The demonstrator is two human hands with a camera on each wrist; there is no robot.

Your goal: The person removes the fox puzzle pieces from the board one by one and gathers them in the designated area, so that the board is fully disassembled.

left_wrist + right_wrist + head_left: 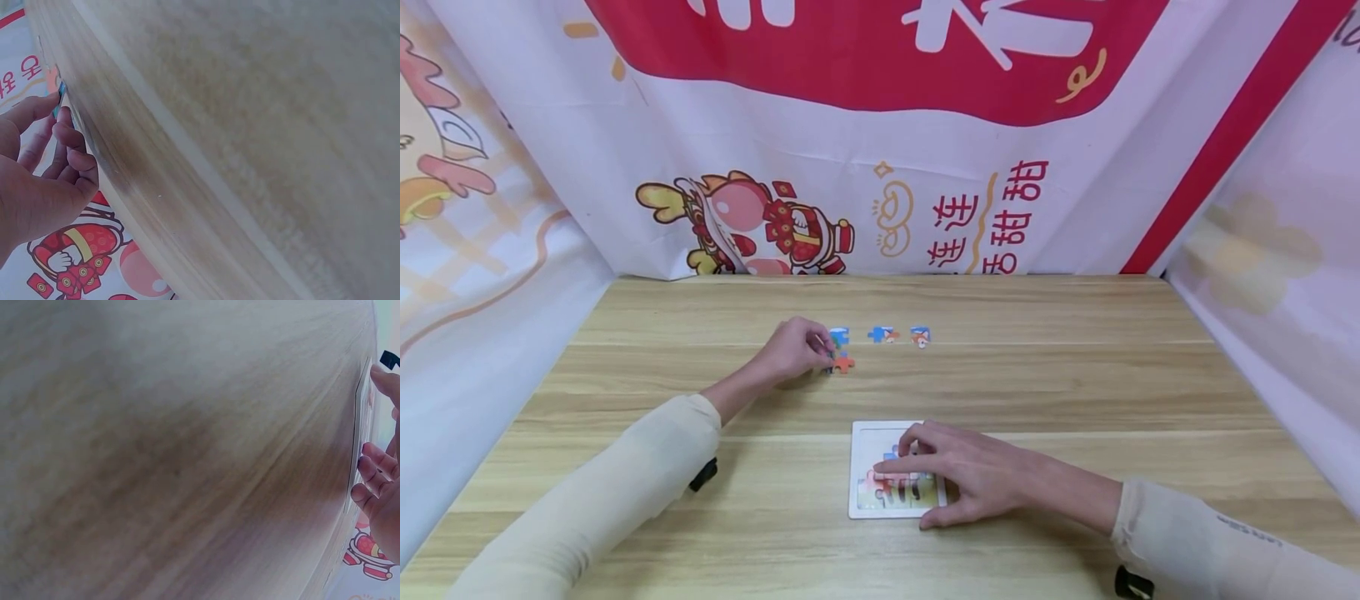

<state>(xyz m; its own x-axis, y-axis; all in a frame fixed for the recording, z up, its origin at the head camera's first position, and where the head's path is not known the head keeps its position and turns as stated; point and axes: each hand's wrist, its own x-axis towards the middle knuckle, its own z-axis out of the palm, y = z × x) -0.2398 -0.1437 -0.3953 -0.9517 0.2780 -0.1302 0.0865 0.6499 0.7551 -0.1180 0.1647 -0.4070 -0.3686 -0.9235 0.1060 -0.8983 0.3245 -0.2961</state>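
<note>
At the far middle of the table, my left hand (796, 348) pinches a small jigsaw piece (62, 90) between thumb and fingers, seen nearly edge-on in the left wrist view. Touching or just beside those fingers lie an orange jigsaw piece (844, 363) and a blue one (841, 335). Nearer the front, a white puzzle tray (854, 471) contains joined pieces in its lower part. Over its right side my right hand (981, 471) spreads with fingers loosely bent, the index fingertip on or just above the pieces. The hand covers part of the picture.
Right of the left hand lie two more jigsaw pieces, a blue one with some orange (882, 334) and one with a fox-like picture (921, 336). A printed cloth (865, 133) hangs along the back edge of the wooden table (1060, 358), with more cloth at both sides.
</note>
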